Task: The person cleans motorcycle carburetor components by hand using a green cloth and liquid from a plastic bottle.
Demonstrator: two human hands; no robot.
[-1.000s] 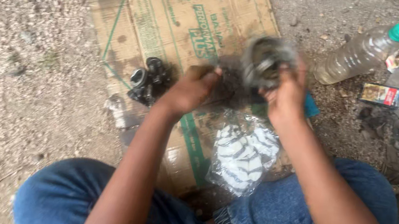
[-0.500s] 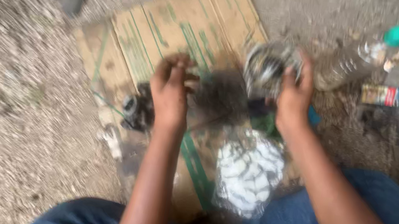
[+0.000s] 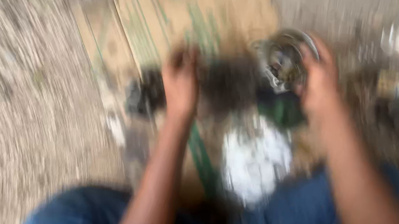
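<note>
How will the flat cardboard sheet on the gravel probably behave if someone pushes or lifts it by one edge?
The cardboard sheet lies flat with visible fold lines, so it would probably bend there instead of staying stiff. It looks thin, so likely light. Dark parts and a white bag seem to rest on it; lifting may make them slide. The picture is blurred.

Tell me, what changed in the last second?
The left hand lifted away from the round metal part, which the right hand keeps holding. The cardboard and the white bag stayed put. The picture is now badly blurred.
</note>
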